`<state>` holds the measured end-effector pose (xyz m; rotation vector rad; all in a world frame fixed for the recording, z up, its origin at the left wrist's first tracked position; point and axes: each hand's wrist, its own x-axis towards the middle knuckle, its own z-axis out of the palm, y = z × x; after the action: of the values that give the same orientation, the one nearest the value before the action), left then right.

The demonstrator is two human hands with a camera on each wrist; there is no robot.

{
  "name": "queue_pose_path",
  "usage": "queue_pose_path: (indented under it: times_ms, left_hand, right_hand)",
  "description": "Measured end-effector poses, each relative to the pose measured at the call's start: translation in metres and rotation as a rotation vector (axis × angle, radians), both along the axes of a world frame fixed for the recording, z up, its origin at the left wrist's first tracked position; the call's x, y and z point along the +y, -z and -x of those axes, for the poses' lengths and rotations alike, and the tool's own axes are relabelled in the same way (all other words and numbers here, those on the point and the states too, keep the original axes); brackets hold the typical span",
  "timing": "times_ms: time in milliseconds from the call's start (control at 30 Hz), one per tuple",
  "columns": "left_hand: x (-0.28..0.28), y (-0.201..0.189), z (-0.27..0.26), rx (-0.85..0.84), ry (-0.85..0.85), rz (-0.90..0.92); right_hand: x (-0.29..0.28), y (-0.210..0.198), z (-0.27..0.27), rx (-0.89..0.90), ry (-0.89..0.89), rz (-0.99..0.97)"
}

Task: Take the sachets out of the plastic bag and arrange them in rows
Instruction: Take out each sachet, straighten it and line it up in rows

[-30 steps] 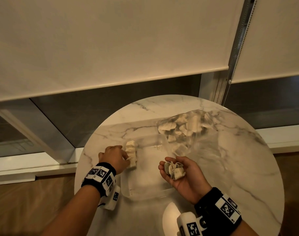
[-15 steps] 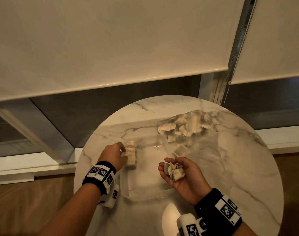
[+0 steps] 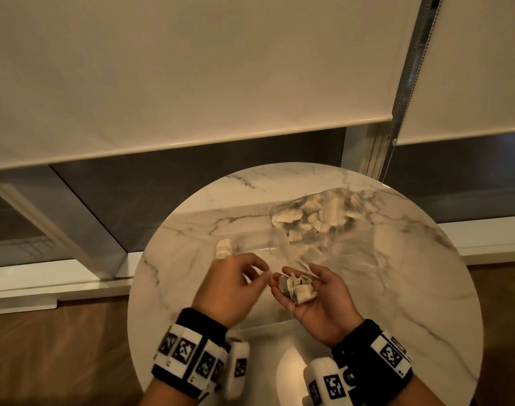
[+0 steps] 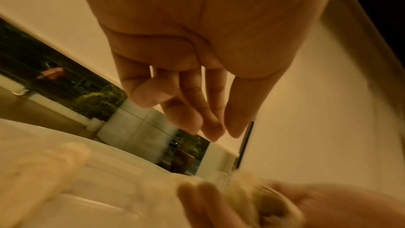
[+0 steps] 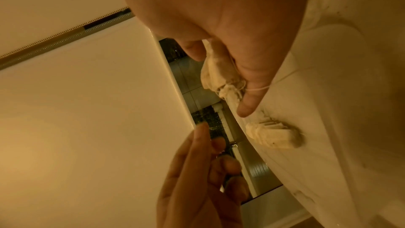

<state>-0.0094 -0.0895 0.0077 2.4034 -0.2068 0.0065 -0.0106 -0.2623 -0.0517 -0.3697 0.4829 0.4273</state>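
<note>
My right hand [image 3: 298,281] lies palm up over the clear tray [image 3: 262,233] and cups a small bunch of cream sachets [image 3: 303,293] with loose strings. In the right wrist view its thumb [image 5: 249,93] presses on the bunch of sachets [image 5: 217,75]. My left hand [image 3: 262,273] hovers just left of that bunch with its fingers [image 4: 210,124] fairly straight and nothing between them. A short row of sachets [image 3: 224,248] lies along the tray's left side. The clear plastic bag [image 3: 317,218], with several sachets inside, lies behind the tray.
Everything stands on a small round marble table [image 3: 397,288] in front of a window with roller blinds [image 3: 191,83]. A bead chain [image 3: 397,112] hangs at the right. Wooden floor shows below the table's edge on both sides.
My left hand has come off the sachet row in the tray and moved right, up to the bunch in my right hand. The right hand has barely shifted.
</note>
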Motion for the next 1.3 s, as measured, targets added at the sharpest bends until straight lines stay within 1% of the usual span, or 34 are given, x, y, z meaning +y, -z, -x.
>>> queue_pose_path:
  times_ms: [67, 167, 267, 400, 633, 700, 733, 800, 900, 1000, 1067, 1100, 1167, 1200, 1300]
  left_hand:
    - [-0.017, 0.004, 0.013, -0.026, 0.085, -0.01]
    - [-0.032, 0.013, 0.023, -0.109, 0.123, -0.107]
    - [-0.039, 0.018, 0.029, -0.142, 0.162, -0.156]
    - [-0.044, 0.021, 0.034, -0.187, 0.138, -0.264]
    - [-0.04, 0.024, 0.036, -0.185, 0.106, -0.25]
    - [-0.039, 0.022, 0.036, -0.155, 0.103, -0.146]
    - [-0.039, 0.02, 0.037, -0.128, 0.093, -0.03]
    - [-0.037, 0.016, 0.037, -0.055, 0.047, 0.262]
    - [-0.031, 0.013, 0.033, 0.063, -0.041, 0.585]
    - [-0.024, 0.017, 0.028, 0.195, -0.173, 0.849]
    - [-0.021, 0.018, 0.026, 0.274, -0.227, 0.971]
    - [-0.02, 0.019, 0.025, 0.293, -0.242, 1.005]
    - [-0.018, 0.023, 0.025, 0.295, -0.262, 1.013]
    - [-0.018, 0.027, 0.025, 0.269, -0.272, 0.974]
    - [-0.016, 0.036, 0.025, 0.11, -0.281, 0.732]
  right_hand:
    - [-0.001, -0.004, 0.003, -0.022, -0.005, 0.009]
    - [-0.003, -0.006, 0.006, -0.037, -0.03, 0.093]
    - [-0.004, -0.007, 0.009, -0.038, -0.042, 0.143]
    - [-0.001, -0.009, 0.014, -0.05, -0.057, 0.133]
    - [0.003, -0.011, 0.016, -0.084, -0.05, 0.115]
    - [0.004, -0.012, 0.016, -0.099, -0.054, 0.104]
    - [0.004, -0.013, 0.016, -0.104, -0.052, 0.098]
    - [0.003, -0.011, 0.015, -0.106, -0.038, 0.079]
    - [0.001, -0.005, 0.013, -0.116, -0.016, 0.074]
    - [-0.001, -0.004, 0.011, -0.126, -0.008, 0.086]
    - [0.0, -0.006, 0.012, -0.146, -0.028, 0.107]
    - [0.0, -0.008, 0.012, -0.158, -0.044, 0.125]
    - [0.001, -0.01, 0.013, -0.164, -0.068, 0.158]
    - [0.002, -0.011, 0.014, -0.162, -0.082, 0.168]
    - [0.004, -0.009, 0.014, -0.174, -0.121, 0.202]
